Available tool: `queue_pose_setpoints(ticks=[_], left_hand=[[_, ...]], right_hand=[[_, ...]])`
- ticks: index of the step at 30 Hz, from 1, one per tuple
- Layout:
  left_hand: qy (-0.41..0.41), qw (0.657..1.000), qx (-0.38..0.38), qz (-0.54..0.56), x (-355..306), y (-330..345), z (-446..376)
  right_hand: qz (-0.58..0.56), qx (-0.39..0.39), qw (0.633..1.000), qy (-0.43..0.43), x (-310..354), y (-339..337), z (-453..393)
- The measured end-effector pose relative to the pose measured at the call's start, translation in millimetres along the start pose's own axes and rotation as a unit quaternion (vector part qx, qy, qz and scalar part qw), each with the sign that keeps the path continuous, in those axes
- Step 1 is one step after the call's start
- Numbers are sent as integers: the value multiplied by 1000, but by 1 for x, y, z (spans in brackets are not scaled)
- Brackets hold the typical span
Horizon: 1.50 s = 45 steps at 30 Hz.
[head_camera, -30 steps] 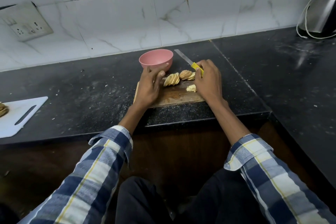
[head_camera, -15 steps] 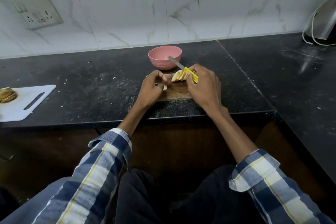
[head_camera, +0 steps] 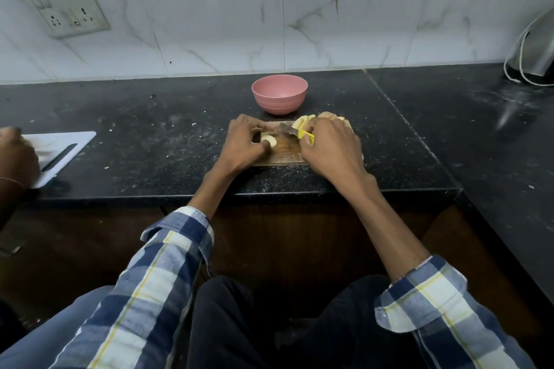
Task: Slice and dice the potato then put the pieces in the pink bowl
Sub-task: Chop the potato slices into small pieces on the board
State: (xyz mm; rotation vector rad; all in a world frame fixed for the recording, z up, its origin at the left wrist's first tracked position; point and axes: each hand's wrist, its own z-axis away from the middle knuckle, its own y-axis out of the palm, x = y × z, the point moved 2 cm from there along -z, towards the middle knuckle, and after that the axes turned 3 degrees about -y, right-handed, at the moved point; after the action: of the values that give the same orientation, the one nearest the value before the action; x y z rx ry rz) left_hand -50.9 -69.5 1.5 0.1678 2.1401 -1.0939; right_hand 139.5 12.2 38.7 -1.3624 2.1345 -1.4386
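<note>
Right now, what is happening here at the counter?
A person is cutting potato on a wooden board. The right hand grips a yellow-handled knife, its blade over a few potato slices that the left hand holds steady. More slices lie fanned at the far side of the board. The pink bowl stands behind the board; no pieces show in it. Another person's hand is by a white board at the far left.

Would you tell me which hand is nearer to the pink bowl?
Left. The left hand lies just below-left of the pink bowl; the right hand, gripping the knife, sits farther, below-right.
</note>
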Motion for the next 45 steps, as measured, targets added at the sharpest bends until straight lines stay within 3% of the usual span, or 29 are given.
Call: queue_pose_setpoints(ticks=[4,18,34,39,45], left_hand=[[-2,999,15,-48,5,-4,-2],[-19,999,20,31,9,3,5],[-45,998,5,38,17,8,2],[-37,998,17,54,19,5,2],[-38,996,13,74,20,4,4]], right_hand=[[17,18,999,-20,10,1,1],[60,22,998,-15,33,-1,3],[95,108,990,4,53,-27,22],[97,89,991,16,49,-37,28],[79,14,996,31,52,-35,29]])
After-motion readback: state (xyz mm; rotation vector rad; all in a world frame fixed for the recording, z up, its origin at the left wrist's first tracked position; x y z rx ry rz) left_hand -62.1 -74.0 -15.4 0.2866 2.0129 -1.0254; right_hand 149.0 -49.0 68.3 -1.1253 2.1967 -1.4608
